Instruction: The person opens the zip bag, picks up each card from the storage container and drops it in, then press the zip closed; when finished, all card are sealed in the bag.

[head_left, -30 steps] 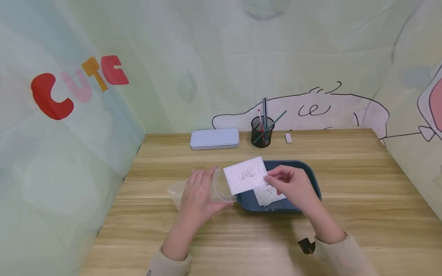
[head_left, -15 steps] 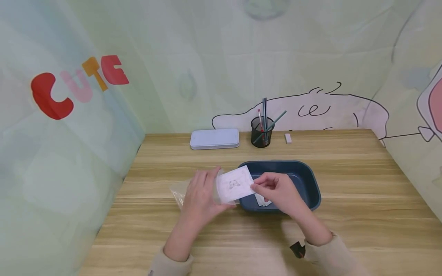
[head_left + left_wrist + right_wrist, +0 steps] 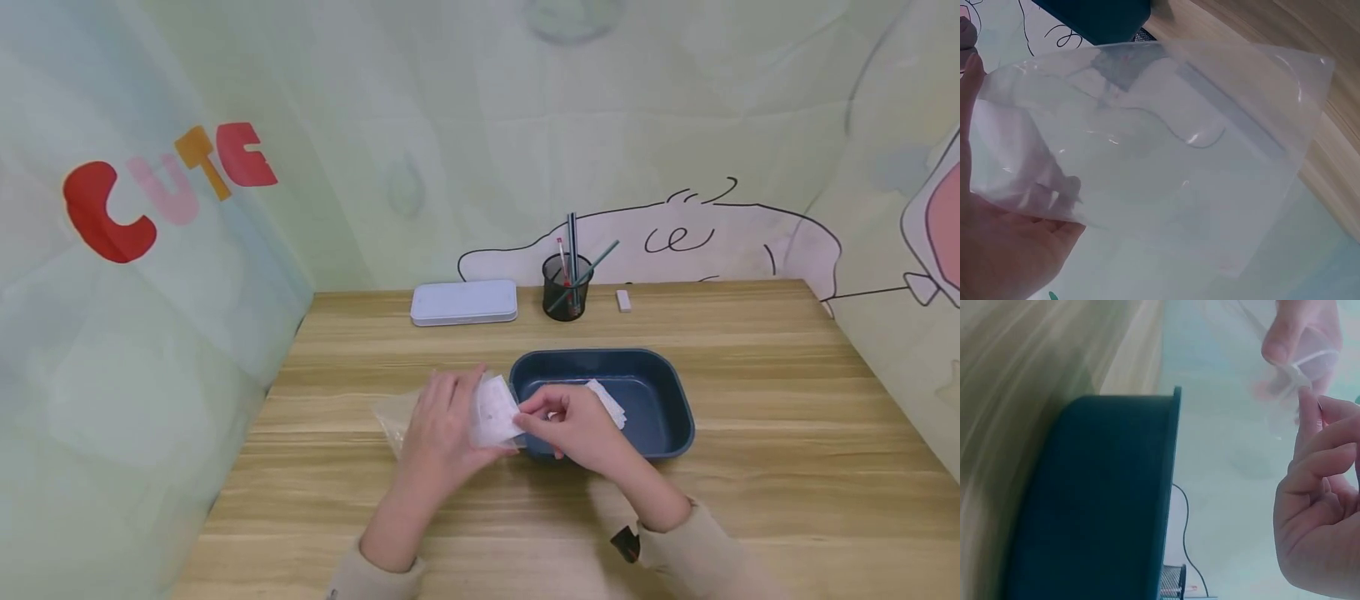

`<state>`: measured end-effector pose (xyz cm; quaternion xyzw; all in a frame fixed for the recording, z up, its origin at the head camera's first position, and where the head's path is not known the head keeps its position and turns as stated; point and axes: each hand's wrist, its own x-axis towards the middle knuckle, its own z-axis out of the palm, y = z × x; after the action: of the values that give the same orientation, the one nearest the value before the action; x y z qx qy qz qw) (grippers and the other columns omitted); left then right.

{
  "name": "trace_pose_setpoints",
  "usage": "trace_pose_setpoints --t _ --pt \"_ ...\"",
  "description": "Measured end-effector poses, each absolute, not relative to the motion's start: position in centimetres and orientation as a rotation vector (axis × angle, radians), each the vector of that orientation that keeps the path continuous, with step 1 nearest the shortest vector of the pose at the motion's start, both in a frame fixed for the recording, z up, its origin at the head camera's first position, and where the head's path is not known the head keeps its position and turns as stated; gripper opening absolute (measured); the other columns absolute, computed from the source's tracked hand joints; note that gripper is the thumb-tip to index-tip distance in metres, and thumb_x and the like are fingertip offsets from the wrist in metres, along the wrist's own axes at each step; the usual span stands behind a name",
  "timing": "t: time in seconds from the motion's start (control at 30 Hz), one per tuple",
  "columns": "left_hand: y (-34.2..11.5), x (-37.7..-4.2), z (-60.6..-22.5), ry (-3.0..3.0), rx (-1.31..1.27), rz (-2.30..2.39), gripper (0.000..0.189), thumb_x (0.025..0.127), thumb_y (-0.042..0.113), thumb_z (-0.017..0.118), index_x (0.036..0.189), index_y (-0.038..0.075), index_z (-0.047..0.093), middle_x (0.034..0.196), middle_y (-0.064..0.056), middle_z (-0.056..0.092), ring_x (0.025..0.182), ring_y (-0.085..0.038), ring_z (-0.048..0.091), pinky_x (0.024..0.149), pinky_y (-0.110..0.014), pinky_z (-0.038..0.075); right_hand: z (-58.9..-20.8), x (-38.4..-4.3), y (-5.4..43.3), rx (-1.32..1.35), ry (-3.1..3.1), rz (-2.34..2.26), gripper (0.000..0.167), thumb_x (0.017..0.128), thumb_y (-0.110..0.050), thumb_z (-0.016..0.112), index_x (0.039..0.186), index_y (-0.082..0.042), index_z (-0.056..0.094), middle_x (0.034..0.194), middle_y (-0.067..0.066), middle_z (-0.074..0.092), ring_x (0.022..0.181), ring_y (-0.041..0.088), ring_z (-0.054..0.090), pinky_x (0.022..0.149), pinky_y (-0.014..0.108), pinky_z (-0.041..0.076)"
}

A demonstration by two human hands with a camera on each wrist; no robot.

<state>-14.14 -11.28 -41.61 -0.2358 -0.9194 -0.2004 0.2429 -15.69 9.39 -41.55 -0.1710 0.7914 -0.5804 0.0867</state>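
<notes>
My left hand (image 3: pixel 441 429) grips a clear plastic bag (image 3: pixel 1191 162) near its mouth, thumb and fingers spread around the opening. The bag's far end hangs out to the left. Between thumb and fingertips, my right hand (image 3: pixel 573 423) pinches the right edge of a small white packet (image 3: pixel 495 412). Most of that packet sits within the bag's mouth. In the right wrist view, the fingertips of my right hand (image 3: pixel 1322 494) are right at the bag's opening. More white packets (image 3: pixel 607 403) lie in a dark blue tray (image 3: pixel 678 408), partly hidden behind my right hand.
At the back of the wooden table stand a pale blue tin case (image 3: pixel 464 302), a black mesh pen holder (image 3: pixel 564 302) with several pens and pencils, and a small eraser (image 3: pixel 623 301). A printed cloth (image 3: pixel 360 192) hangs behind and at both sides.
My right hand has moved left and slightly down, carrying the packet from over the tray into the bag's mouth. My left hand keeps its hold on the bag with little movement.
</notes>
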Motion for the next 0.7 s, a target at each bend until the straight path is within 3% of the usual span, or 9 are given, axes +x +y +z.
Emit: trace_pose_setpoints --t 0.33,0.7 --pt "-10.4 -14.0 -42.1 -2.394 -0.718 -0.511 0.100 0.051 0.051 0.090 0.129 0.000 0.053 0.104 -0.014 0.055 0.098 -0.031 0.053 0.107 -0.046 0.030 -42.2 -15.4 7.9 -0.550 2.339 -1.632 0.005 0.085 -0.015 0.073 0.090 -0.016 0.074 0.074 -0.004 0.068 0.037 0.015 0.047 0.037 0.026 0.041" --pt "-9.6 -13.7 -42.5 -2.373 -0.803 -0.495 0.082 0.062 0.043 0.087 0.127 0.001 0.057 0.105 -0.011 0.055 0.101 -0.027 0.052 0.108 -0.045 0.028 -42.2 -15.4 7.8 -0.655 2.390 -1.472 0.007 0.086 -0.012 0.069 0.090 -0.011 0.075 0.069 -0.006 0.066 0.036 0.011 0.047 0.037 0.029 0.043"
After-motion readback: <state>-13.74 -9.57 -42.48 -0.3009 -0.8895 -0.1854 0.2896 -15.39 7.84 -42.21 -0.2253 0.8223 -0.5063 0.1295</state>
